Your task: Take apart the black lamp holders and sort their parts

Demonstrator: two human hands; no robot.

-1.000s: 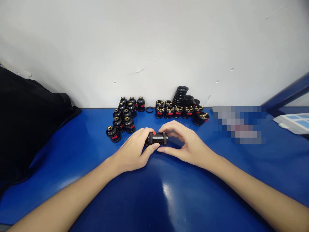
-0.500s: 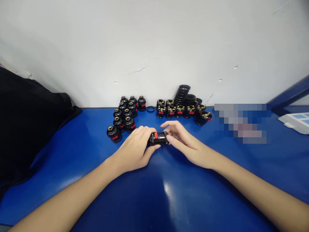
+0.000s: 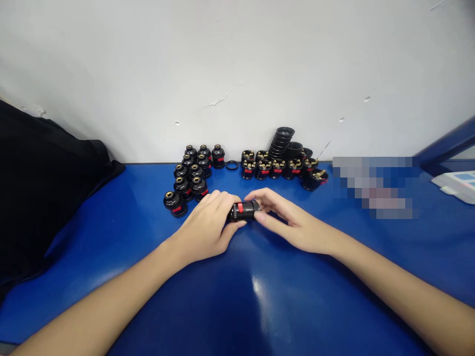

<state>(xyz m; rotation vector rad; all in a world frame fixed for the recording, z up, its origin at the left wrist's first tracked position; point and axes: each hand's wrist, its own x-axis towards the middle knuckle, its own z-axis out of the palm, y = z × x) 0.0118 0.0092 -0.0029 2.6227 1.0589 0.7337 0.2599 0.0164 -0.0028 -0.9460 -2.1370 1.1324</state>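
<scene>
A black lamp socket (image 3: 244, 210) with a red tab lies on its side between my two hands, just above the blue table (image 3: 260, 296). My left hand (image 3: 208, 227) wraps its fingers and thumb round the socket's left end. My right hand (image 3: 289, 220) pinches the right end with thumb and fingertips. Behind my left hand stands a cluster of several assembled black sockets (image 3: 191, 175) with brass tops.
Several socket inserts with brass contacts (image 3: 276, 169) sit by the wall, beside a leaning stack of black caps (image 3: 282, 141) and a loose black ring (image 3: 231, 165). Black cloth (image 3: 44, 188) covers the table's left side. A white tray (image 3: 458, 184) lies at far right.
The socket has turned in my hands, so the red tab now faces up. My right hand's fingers have closed tighter on its right end.
</scene>
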